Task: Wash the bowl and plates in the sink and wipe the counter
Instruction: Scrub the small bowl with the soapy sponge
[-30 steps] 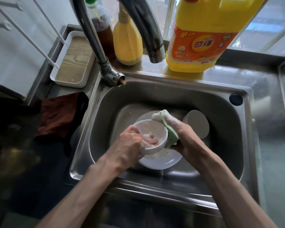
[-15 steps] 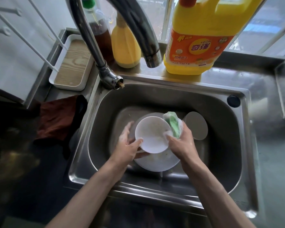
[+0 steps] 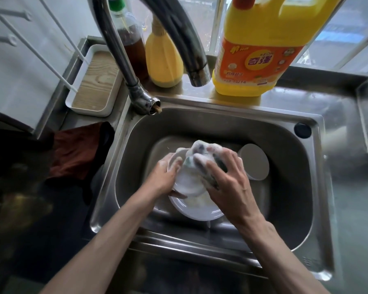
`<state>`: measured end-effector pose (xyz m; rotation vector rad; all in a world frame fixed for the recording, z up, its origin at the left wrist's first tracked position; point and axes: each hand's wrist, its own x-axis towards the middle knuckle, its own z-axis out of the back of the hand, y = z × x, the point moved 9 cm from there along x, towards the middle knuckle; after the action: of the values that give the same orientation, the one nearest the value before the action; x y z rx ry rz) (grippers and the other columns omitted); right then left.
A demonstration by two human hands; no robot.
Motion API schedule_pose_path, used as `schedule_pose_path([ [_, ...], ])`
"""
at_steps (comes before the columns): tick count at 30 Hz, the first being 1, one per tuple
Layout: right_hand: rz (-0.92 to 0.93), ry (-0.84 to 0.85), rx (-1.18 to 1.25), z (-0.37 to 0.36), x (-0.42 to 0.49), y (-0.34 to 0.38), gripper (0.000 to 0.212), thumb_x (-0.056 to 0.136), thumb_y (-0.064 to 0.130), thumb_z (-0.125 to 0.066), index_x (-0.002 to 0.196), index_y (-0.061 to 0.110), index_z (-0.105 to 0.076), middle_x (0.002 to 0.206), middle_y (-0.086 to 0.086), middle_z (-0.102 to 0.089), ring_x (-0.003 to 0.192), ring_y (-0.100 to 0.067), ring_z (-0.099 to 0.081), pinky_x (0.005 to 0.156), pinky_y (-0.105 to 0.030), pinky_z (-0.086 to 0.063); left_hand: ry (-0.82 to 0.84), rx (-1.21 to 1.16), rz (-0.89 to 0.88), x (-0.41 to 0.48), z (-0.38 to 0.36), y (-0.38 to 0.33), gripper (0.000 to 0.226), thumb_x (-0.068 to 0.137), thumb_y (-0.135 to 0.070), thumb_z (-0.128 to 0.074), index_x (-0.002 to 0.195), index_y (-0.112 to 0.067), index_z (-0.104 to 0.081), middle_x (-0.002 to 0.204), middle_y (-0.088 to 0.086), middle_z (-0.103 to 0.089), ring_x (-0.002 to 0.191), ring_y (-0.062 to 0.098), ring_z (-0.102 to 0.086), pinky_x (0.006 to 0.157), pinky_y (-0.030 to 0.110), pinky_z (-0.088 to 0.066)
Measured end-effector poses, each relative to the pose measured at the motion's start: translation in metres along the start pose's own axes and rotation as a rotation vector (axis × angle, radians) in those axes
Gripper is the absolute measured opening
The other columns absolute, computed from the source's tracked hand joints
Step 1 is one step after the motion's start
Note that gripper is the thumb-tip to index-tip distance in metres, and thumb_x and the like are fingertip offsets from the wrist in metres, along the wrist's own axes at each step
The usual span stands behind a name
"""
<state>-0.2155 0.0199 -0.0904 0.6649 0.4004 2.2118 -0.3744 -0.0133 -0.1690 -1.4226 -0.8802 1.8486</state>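
Left hand (image 3: 163,178): bare and wet, fingers (image 3: 173,166) flecked with white suds (image 3: 179,159).
Right hand (image 3: 229,187): bare, tendons ridged across its back, fingertips (image 3: 200,161) thickly coated in suds.
Left forearm (image 3: 106,240): unsleeved to the lower edge of the view, lean, with a long muscle line.
Right forearm (image 3: 283,253): unsleeved to the lower edge, lean, creased at the wrist.

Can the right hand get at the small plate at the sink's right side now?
Probably yes. The small plate sits just beside the right hand, nothing between them. But that hand grips the soapy sponge against the bowl, so it would need to let go first.
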Motion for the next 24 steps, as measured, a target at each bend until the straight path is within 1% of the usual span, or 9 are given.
schedule_pose_path([
  [2,0.1,0.052,-0.053,-0.011,-0.005,0.007,0.036,0.088,0.011,-0.079,0.124,0.014,-0.072,0.131,-0.014,-0.061,0.122,-0.034,-0.057,0.101,-0.047,-0.048,-0.01,0.015,-0.045,0.004,0.005,-0.005,0.029,0.108,-0.043,-0.045,0.122,-0.029,-0.066,0.106,-0.003,-0.07,0.102,0.022,-0.07,0.082,0.055,-0.061],
  [4,0.13,0.085,-0.103,-0.022,-0.007,0.008,0.029,0.092,0.018,-0.076,0.12,0.014,-0.071,0.127,-0.012,-0.064,0.122,-0.034,-0.058,0.101,-0.048,-0.049,-0.015,0.186,-0.175,0.006,0.006,-0.016,0.036,0.107,-0.052,-0.041,0.123,-0.031,-0.066,0.109,-0.005,-0.072,0.108,0.017,-0.069,0.093,0.042,-0.057],
  [7,0.039,0.069,-0.141,-0.027,-0.006,0.004,0.026,0.09,0.024,-0.076,0.115,0.016,-0.073,0.122,-0.006,-0.066,0.117,-0.031,-0.058,0.096,-0.044,-0.05,-0.097,0.288,-0.264,0.008,0.009,-0.023,0.039,0.107,-0.048,-0.039,0.132,-0.029,-0.062,0.117,-0.003,-0.069,0.11,0.013,-0.064,0.086,0.021,-0.052],
  [10,-0.091,0.099,-0.037,-0.036,-0.008,0.006,0.022,0.091,0.036,-0.071,0.106,0.02,-0.076,0.113,0.004,-0.07,0.104,-0.023,-0.057,0.081,-0.039,-0.049,-0.18,0.278,-0.321,0.013,0.012,-0.023,0.047,0.104,-0.059,-0.038,0.138,-0.032,-0.058,0.124,0.003,-0.064,0.114,0.017,-0.062,0.088,0.026,-0.057],
  [12,-0.226,0.132,0.116,-0.043,-0.009,0.003,0.03,0.092,0.048,-0.061,0.098,0.023,-0.077,0.104,0.01,-0.072,0.098,-0.018,-0.057,0.08,-0.039,-0.049,-0.189,0.219,-0.316,0.017,0.013,-0.021,0.049,0.101,-0.067,-0.038,0.133,-0.036,-0.057,0.123,0.001,-0.065,0.115,0.018,-0.062,0.092,0.035,-0.056],
  [14,-0.328,0.18,0.279,-0.049,-0.009,0.0,0.036,0.091,0.055,-0.054,0.089,0.024,-0.074,0.097,0.011,-0.072,0.092,-0.016,-0.058,0.08,-0.044,-0.05,-0.171,0.137,-0.314,0.018,0.013,-0.023,0.045,0.1,-0.065,-0.039,0.13,-0.036,-0.058,0.122,0.0,-0.067,0.114,0.018,-0.064,0.091,0.035,-0.055],
  [18,-0.294,0.229,0.428,-0.056,-0.011,0.003,0.031,0.092,0.06,-0.06,0.084,0.03,-0.063,0.09,0.014,-0.067,0.086,-0.013,-0.059,0.077,-0.046,-0.049,-0.06,0.078,-0.288,0.022,0.008,-0.028,0.04,0.098,-0.066,-0.042,0.122,-0.041,-0.063,0.12,-0.006,-0.07,0.112,0.015,-0.065,0.093,0.033,-0.053],
  [21,-0.195,0.224,0.297,-0.057,-0.02,0.003,0.028,0.093,0.056,-0.061,0.098,0.031,-0.073,0.109,0.015,-0.069,0.101,-0.016,-0.061,0.085,-0.041,-0.044,-0.022,0.322,-0.275,0.025,0.013,-0.032,0.036,0.101,-0.061,-0.044,0.117,-0.039,-0.067,0.111,-0.006,-0.071,0.103,0.015,-0.066,0.091,0.035,-0.051],
  [24,0.01,0.245,0.034,-0.053,-0.026,0.011,0.017,0.088,0.044,-0.069,0.1,0.033,-0.072,0.12,0.008,-0.065,0.114,-0.024,-0.056,0.092,-0.04,-0.033,0.024,0.721,-0.283,0.024,0.013,-0.039,0.03,0.106,-0.05,-0.044,0.126,-0.042,-0.066,0.121,-0.007,-0.072,0.107,0.018,-0.065,0.086,0.033,-0.047],
])
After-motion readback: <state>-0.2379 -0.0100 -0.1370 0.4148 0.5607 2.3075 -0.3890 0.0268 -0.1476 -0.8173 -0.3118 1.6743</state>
